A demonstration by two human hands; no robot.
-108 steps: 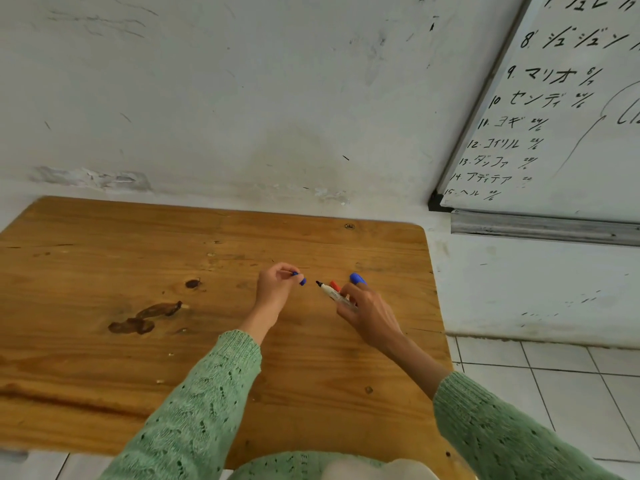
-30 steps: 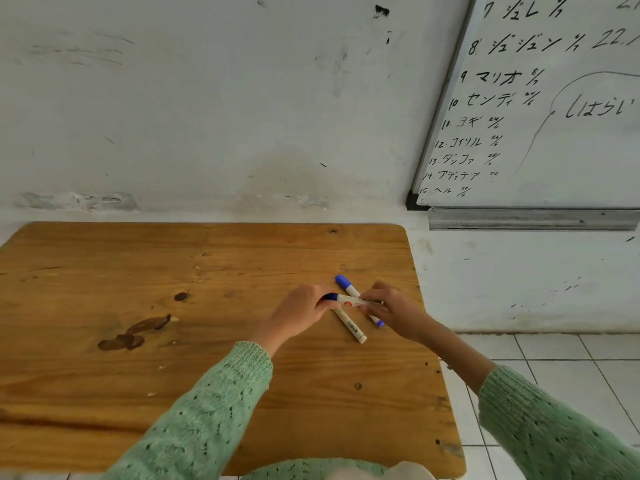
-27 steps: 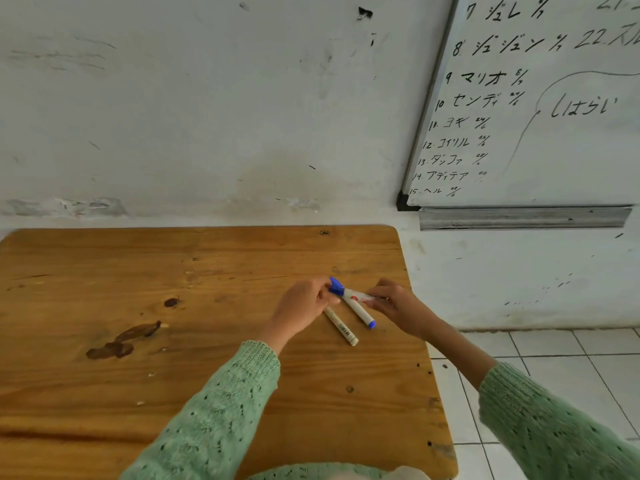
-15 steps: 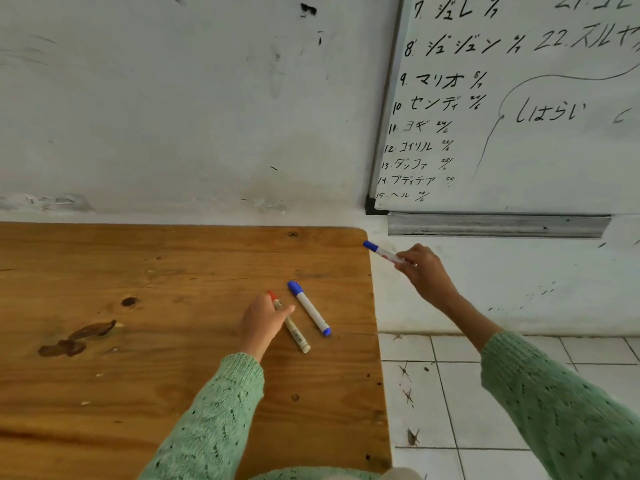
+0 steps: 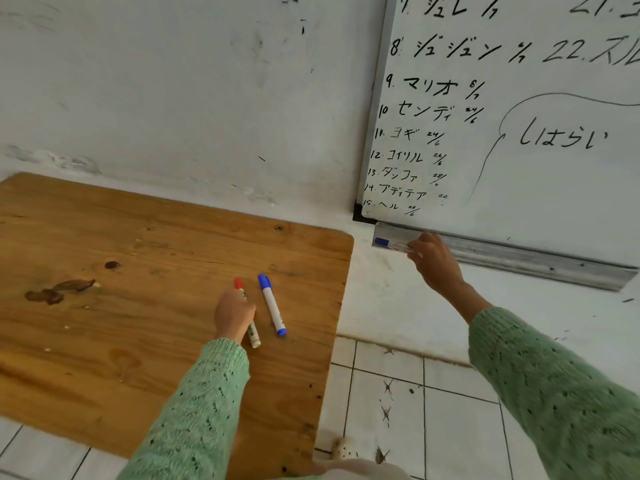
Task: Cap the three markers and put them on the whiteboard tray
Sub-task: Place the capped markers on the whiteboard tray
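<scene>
My right hand (image 5: pixel 433 261) holds a capped blue marker (image 5: pixel 391 244) against the left end of the grey whiteboard tray (image 5: pixel 519 258). A second blue-capped marker (image 5: pixel 272 304) lies free on the wooden table (image 5: pixel 104 323), pointing away from me. Just left of it lies a red-capped marker (image 5: pixel 252 332). My left hand (image 5: pixel 232 315) rests over the middle of the red marker with fingers curled on it; the red cap and the white tail end stick out.
The whiteboard (image 5: pixel 519 133) with black handwriting hangs on the white wall above the tray. The table's right edge stops short of the tray, with tiled floor (image 5: pixel 398 403) below the gap. Dark stains (image 5: pixel 55 291) mark the table's left part.
My right hand has carried the blue marker from above the table's corner over to the tray's left end. My left hand has closed down over the red marker. The view has swung right.
</scene>
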